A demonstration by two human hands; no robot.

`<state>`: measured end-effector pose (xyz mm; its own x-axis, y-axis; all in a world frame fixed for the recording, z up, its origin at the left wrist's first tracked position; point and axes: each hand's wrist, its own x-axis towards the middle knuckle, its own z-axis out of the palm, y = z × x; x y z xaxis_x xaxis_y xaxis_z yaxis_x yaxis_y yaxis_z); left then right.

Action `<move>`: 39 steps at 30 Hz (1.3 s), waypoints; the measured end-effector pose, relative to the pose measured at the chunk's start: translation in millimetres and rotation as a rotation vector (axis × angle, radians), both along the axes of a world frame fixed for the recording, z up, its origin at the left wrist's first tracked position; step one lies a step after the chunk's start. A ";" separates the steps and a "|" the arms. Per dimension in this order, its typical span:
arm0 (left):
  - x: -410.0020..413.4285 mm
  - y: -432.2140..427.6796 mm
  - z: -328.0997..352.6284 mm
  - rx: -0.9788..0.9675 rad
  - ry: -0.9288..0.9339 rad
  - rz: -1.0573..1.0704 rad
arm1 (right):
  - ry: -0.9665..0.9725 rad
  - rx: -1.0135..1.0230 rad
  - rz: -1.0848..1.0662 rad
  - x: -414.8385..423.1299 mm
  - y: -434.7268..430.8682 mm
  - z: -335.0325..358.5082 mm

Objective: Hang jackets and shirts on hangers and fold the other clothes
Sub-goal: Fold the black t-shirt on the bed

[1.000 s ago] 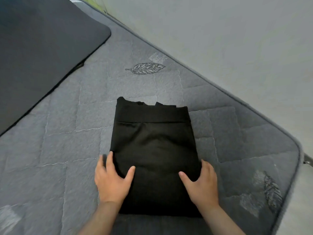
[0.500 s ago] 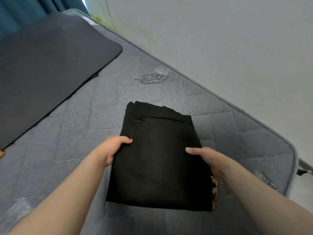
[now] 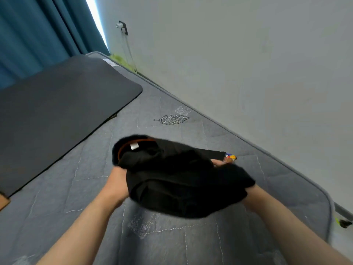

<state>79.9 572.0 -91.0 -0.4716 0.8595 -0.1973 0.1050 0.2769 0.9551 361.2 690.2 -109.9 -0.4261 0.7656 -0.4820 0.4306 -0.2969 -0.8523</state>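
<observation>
- Folded black garment [image 3: 183, 178] held above grey mattress [image 3: 95, 188], frame centre.
- Left hand [image 3: 116, 186] grips its 9 o'clock edge.
- Right hand [image 3: 248, 196] under 3 o'clock edge; fingers hidden, grip unclear.

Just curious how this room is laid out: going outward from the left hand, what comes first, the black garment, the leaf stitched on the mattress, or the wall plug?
1. Black garment: gripped by the left hand.
2. Stitched leaf: ahead, on the mattress.
3. Wall plug: far back, beside the curtain.
</observation>
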 end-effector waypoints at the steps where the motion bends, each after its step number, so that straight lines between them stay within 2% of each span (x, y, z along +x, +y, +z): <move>1: 7.0 -10.7 2.7 -0.015 -0.003 0.017 | -0.027 -0.014 0.009 5.6 -9.1 -11.3; 2: 8.6 -23.3 -3.6 -0.064 -0.041 -0.009 | -0.009 0.013 0.064 9.5 -13.7 -18.3; 3: 13.1 -37.8 0.1 -0.131 -0.098 -0.040 | -0.023 0.074 0.215 19.1 -18.2 -25.3; 4: 16.5 -52.7 6.8 -0.173 -0.165 -0.080 | -0.082 0.108 0.378 23.1 -19.1 -34.7; 5: 17.4 -64.9 6.5 -0.150 -0.193 -0.049 | -0.228 0.100 0.474 32.8 -15.7 -62.1; 7: 17.2 -74.4 0.7 -0.153 -0.123 -0.207 | -0.242 0.136 0.568 83.1 -14.8 -106.3; 8: 12.4 -80.2 -14.8 -0.149 -0.126 -0.265 | -0.219 0.203 0.664 88.1 -24.7 -102.9; 9: 5.3 -89.0 -32.1 -0.100 -0.048 -0.269 | -0.253 0.208 0.768 81.9 -38.5 -85.3; 11: -8.3 -111.5 -75.7 -0.219 0.053 -0.317 | -0.319 0.501 0.943 61.6 -55.5 -48.8; 12: -12.3 -127.3 -95.5 -0.150 0.189 -0.579 | -0.319 0.716 0.960 58.4 -64.7 -44.0; 13: -11.9 -135.0 -116.0 -0.273 0.191 -0.634 | -0.319 0.858 1.051 62.9 -73.0 -44.6; 14: -11.4 -143.3 -131.6 -0.332 0.366 -0.745 | -0.302 0.949 1.162 64.0 -79.1 -55.8; 15: -23.8 -159.3 -171.8 -0.319 0.468 -0.778 | -0.315 0.882 1.253 61.6 -82.0 -68.9; 16: -22.9 -163.5 -183.0 -0.343 0.451 -0.873 | -0.308 0.766 1.316 59.8 -84.1 -80.3; 17: -15.3 -163.7 -180.8 -0.362 0.392 -0.976 | -0.273 0.638 1.295 58.3 -86.8 -91.4; 19: -5.8 -151.4 -160.4 -0.314 0.292 -0.917 | -0.207 0.467 1.086 58.0 -92.5 -98.8; 20: 2.3 -142.7 -139.9 -0.302 0.221 -0.816 | -0.184 0.338 0.933 58.0 -92.8 -98.2; 23: 11.3 -126.4 -120.6 -0.259 -0.160 -0.308 | -0.036 -0.150 0.474 46.9 -77.0 -86.2; 25: 13.7 -102.7 -119.5 -0.328 -0.315 -0.094 | 0.017 -0.290 0.209 31.7 -60.4 -78.3; 27: 18.3 -79.6 -124.1 -0.446 -0.353 0.049 | -0.022 -0.341 0.011 15.3 -45.2 -79.2; 32: 35.3 -44.8 -138.2 -0.615 -0.027 0.381 | -0.182 -0.313 -0.269 -12.6 -30.9 -103.7; 34: 45.7 -42.6 -134.7 -0.626 0.280 0.411 | -0.216 -0.301 -0.322 -21.0 -29.5 -108.4; 36: 57.3 -47.4 -127.9 -0.388 0.650 0.253 | -0.235 -0.241 -0.321 -26.1 -30.4 -104.3; 37: 59.6 -50.5 -126.7 -0.249 0.767 0.128 | -0.210 -0.174 -0.313 -27.5 -31.6 -99.9; 39: 55.2 -50.2 -125.9 -0.085 0.884 -0.028 | -0.155 0.014 -0.278 -25.4 -32.5 -91.9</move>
